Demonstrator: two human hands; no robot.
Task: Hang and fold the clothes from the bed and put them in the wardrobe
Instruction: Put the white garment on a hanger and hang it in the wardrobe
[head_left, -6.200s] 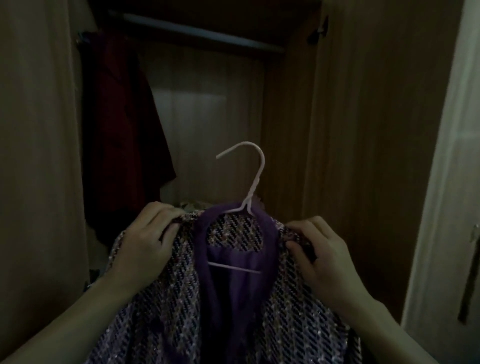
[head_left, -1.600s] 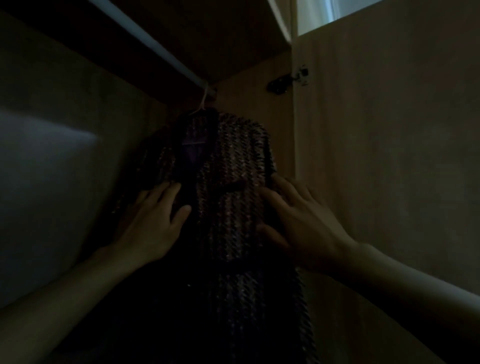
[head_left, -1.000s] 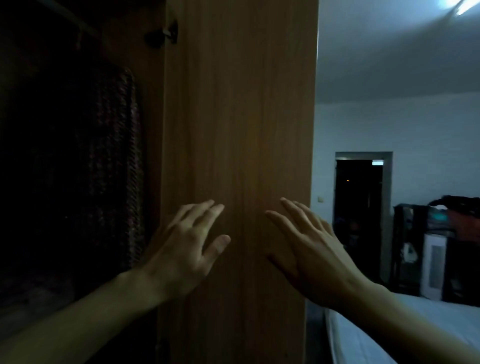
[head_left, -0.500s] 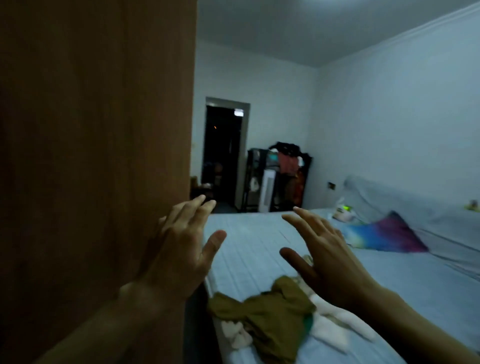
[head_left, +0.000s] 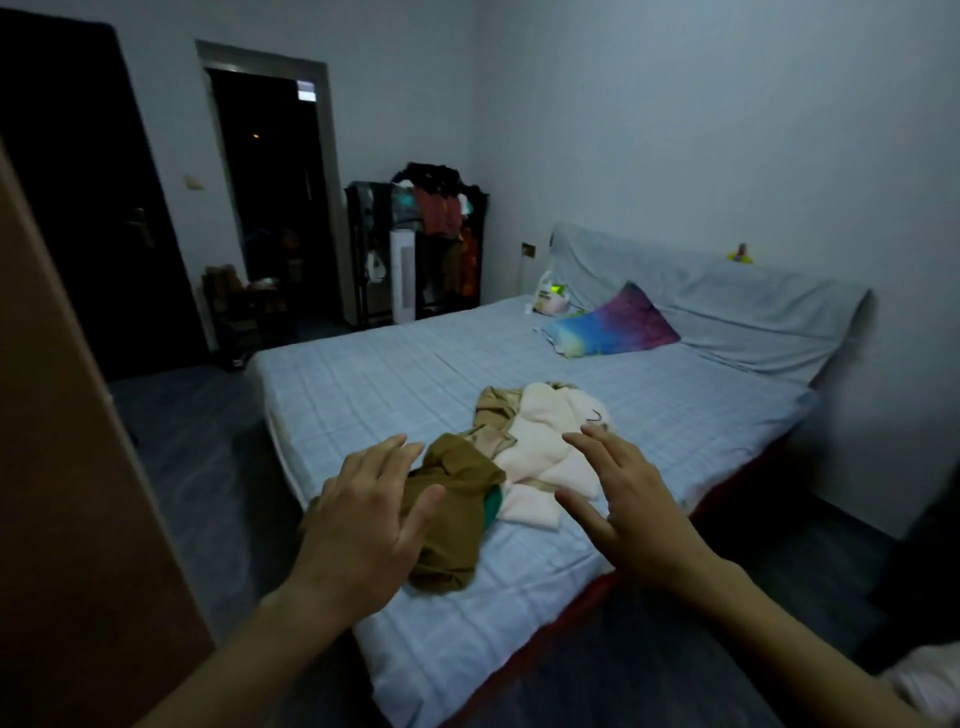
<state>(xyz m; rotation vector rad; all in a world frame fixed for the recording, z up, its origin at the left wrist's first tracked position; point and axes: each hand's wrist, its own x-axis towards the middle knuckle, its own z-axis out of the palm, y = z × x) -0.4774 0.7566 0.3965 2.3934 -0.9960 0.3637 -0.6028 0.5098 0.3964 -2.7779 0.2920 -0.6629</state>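
Observation:
A heap of clothes lies on the bed (head_left: 363, 395) near its front corner: an olive-brown garment (head_left: 457, 514), a cream fleece garment (head_left: 545, 441) and a tan piece (head_left: 496, 405) behind them. My left hand (head_left: 363, 514) hovers with fingers spread, held in the air in front of the olive garment. My right hand (head_left: 628, 504) is raised beside it, fingers straight, over the cream garment's right edge. Both hands hold nothing. The wardrobe door (head_left: 67, 467) fills the left edge.
A multicoloured pillow (head_left: 613, 322) and a plastic bag (head_left: 550, 299) lie by the grey-covered headboard (head_left: 727, 291). A dark clothes rack (head_left: 426, 244) and a white appliance (head_left: 402, 275) stand at the far wall, next to an open doorway (head_left: 270, 182). Dark floor runs between bed and wardrobe.
The purple tweed jacket on its hanger went onto the wardrobe rail and both hands let go. My view has swung right from the wardrobe to the bed, hands staying raised and empty.

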